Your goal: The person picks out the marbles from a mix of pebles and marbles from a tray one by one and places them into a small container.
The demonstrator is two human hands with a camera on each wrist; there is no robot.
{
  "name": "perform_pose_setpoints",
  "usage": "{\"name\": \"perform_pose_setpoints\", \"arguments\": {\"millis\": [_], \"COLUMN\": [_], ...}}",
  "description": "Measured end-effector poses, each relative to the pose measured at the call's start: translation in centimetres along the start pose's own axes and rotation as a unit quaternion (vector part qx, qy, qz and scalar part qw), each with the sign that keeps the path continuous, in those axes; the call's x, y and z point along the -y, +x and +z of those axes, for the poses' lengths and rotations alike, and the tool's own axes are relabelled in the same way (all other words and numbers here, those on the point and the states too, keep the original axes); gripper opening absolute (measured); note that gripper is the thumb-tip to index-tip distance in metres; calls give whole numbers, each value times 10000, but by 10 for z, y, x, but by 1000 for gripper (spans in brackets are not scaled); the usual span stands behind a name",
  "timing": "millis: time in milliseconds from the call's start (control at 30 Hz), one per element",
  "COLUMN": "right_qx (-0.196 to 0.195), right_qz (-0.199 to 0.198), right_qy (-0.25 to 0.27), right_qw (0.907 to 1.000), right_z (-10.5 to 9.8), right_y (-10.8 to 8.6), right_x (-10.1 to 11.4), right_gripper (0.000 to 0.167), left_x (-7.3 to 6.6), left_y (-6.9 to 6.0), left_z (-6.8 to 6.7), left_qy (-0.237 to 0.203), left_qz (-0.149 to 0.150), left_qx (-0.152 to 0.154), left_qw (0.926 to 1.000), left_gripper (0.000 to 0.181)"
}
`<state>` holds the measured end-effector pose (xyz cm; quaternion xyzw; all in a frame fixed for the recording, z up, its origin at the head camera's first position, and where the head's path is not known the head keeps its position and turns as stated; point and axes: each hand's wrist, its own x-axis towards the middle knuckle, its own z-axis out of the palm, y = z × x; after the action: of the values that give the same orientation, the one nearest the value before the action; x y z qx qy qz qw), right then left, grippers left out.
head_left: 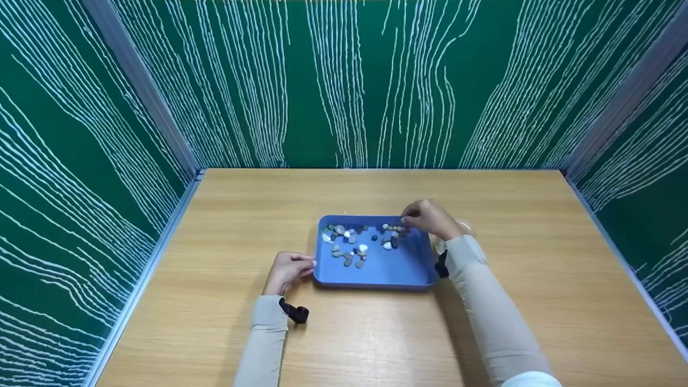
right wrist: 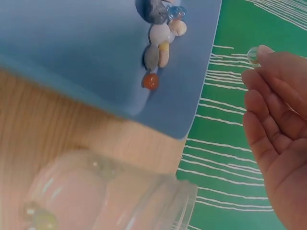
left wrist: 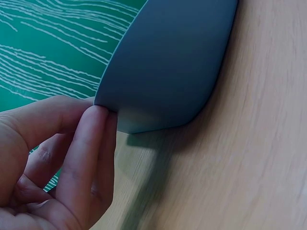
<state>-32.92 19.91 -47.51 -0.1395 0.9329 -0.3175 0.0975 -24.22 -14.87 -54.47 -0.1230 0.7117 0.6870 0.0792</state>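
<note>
Held the left forearm angled forward from the near side of the wooden table [head_left: 242,215], with a black wrist strap [head_left: 294,312] at the cuff. Had the left hand [head_left: 286,270] at the left wall of the blue tray [head_left: 398,269], close to its near corner. Pinched the rim narrowly there between thumb and fingertips.

Held the right forearm slanted inward and farther forward than the left. Had the right hand [head_left: 430,217] at the tray's far rim, near the right corner, fingertips toward the left. Gripped a small clear marble [right wrist: 252,56] at the very tips, a narrow hold, with the other fingers half curled. Showed the palm side to the right wrist camera.

Had the tray flat on the table between both hands, with stones [head_left: 359,264] and coloured marbles [right wrist: 151,81] inside, in loose clusters toward the left and far parts. Had a clear jar [right wrist: 144,203] just beside the tray's right side, partly hidden behind the right arm in the head view.
</note>
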Motion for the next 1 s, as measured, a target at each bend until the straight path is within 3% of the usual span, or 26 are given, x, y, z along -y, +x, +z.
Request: {"name": "perform_pose_setpoints", "arguments": {"millis": [500,867,1000], "right_qx": [-243,-169,-234], "right_qz": [-160,81,-95], "right_qy": [-136,12,-14], "right_qw": [9995,9998,9997], "right_z": [-16,-27,-30], "right_y": [-17,-27,-30], "right_x": [-15,-31,-36], "right_gripper": [18,18,17], "left_x": [1,0,1], "left_y": [0,-1,0], "left_z": [-1,-1,-1], "left_qy": [-113,4,-67], "left_qz": [-5,-138,-164], "left_qx": [43,-47,-37], "left_qw": [9999,9999,9998], "left_gripper": [21,20,21]}}
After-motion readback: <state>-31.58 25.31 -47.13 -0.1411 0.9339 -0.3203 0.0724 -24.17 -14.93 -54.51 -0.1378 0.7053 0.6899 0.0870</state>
